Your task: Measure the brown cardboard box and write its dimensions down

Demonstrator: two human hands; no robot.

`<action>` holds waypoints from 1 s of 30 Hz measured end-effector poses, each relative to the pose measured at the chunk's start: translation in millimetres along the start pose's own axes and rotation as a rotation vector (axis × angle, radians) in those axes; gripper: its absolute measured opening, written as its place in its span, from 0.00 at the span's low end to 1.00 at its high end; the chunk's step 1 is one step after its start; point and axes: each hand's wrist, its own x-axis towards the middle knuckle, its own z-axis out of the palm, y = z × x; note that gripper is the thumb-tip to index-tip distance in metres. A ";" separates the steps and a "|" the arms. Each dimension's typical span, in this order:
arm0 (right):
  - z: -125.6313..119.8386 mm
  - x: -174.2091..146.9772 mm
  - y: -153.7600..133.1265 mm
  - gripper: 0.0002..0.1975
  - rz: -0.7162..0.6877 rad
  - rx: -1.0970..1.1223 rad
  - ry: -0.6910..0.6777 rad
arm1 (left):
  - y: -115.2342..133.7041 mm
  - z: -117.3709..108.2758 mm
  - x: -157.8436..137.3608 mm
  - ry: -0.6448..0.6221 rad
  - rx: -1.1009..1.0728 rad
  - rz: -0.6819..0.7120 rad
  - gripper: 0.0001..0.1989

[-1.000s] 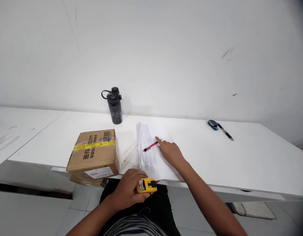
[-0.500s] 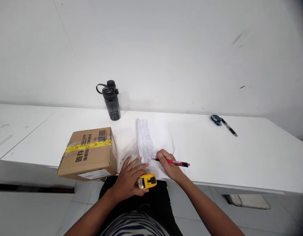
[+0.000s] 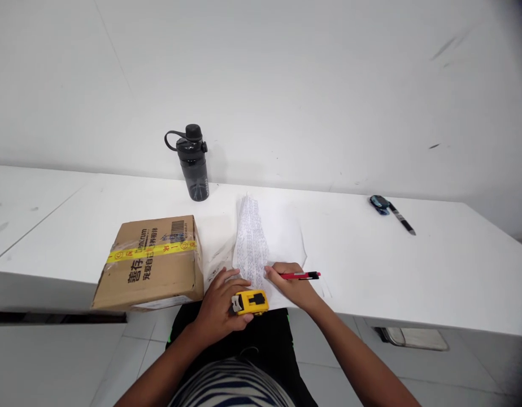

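Observation:
My left hand (image 3: pixel 218 308) is closed around a yellow and black tape measure (image 3: pixel 256 299) at the table's front edge, its fingers reaching onto the papers. In my right hand (image 3: pixel 294 287) is a red and black pen (image 3: pixel 301 276), pinched with its writing end down at the sheet. Under both hands lies a curled sheet (image 3: pixel 249 237) covered in small handwriting or print, with blank white paper (image 3: pixel 286 226) to its right. A taped cardboard box (image 3: pixel 159 277) stands just left of my left hand.
A dark water bottle (image 3: pixel 196 175) with a loop handle stands behind the box. Toward the right of the white table (image 3: pixel 434 271) lie a small dark blue object (image 3: pixel 379 203) and a grey and black pen (image 3: pixel 401 218). The wall (image 3: pixel 286 85) rises along the table's back edge.
The left hand has turned the tape measure slightly and brought it up toward the paper. The right hand's pen has tilted a little, and the sheet's top has curled differently. The camera view has shifted.

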 end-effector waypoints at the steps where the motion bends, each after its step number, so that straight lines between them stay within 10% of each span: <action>1: -0.1 -0.2 -0.1 0.24 0.000 0.004 -0.005 | 0.1 0.2 0.0 0.002 -0.008 -0.006 0.22; 30: -0.5 -3.8 2.3 0.24 -0.007 -0.086 0.021 | 7.7 -4.8 2.9 -0.028 -0.075 -0.063 0.18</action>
